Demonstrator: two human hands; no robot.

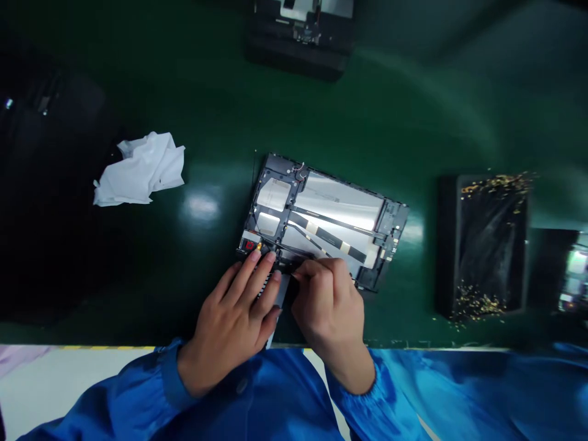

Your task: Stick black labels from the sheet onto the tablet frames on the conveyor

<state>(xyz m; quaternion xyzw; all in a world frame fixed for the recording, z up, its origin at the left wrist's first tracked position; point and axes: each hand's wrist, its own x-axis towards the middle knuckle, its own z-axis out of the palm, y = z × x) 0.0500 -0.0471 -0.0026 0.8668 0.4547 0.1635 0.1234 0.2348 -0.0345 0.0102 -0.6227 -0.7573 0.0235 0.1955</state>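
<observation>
An opened tablet (321, 214) lies tilted on the green mat, its inner frame, silver panels and thin dark cables showing. My left hand (234, 306) rests spread across its lower left corner, fingertips next to a small gold connector (260, 246). A grey flat strip (278, 300) runs out from under that hand toward the mat's edge. My right hand (328, 300) sits at the tablet's lower edge, thumb and forefinger pinched on a thin dark cable (303, 263). The fingers hide the pinched spot.
A crumpled white cloth (140, 171) lies to the left. On the right stands a black tray (482, 245) with scattered gold bits. A device in a black holder (298, 37) sits at the far edge. Yellow tape marks the near table edge (105, 347).
</observation>
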